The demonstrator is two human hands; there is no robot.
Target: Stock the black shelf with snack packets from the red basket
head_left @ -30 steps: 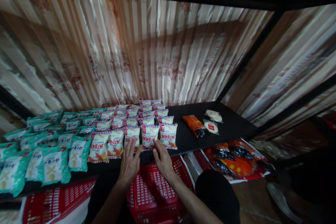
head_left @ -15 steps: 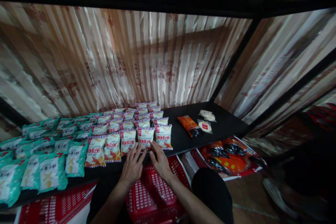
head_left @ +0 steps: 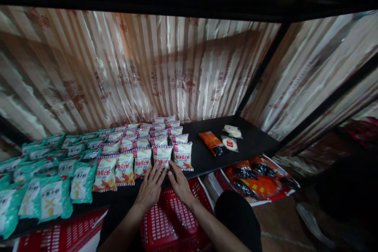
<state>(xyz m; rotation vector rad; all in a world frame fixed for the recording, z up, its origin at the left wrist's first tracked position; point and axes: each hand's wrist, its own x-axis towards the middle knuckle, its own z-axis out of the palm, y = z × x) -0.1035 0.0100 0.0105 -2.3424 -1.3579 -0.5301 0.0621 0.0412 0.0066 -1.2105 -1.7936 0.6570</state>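
One white packet (head_left: 162, 155) stands by left hand (head_left: 150, 189) and right hand (head_left: 181, 186)

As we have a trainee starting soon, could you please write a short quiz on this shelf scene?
1. True or false: the teal packs stand to the left of the white packs.
2. Fill in: the mesh basket seen between the forearms is ____.
3. The left hand and right hand are nearest which row of white packs? A) back B) middle C) front

Key: 1 true; 2 red; 3 C
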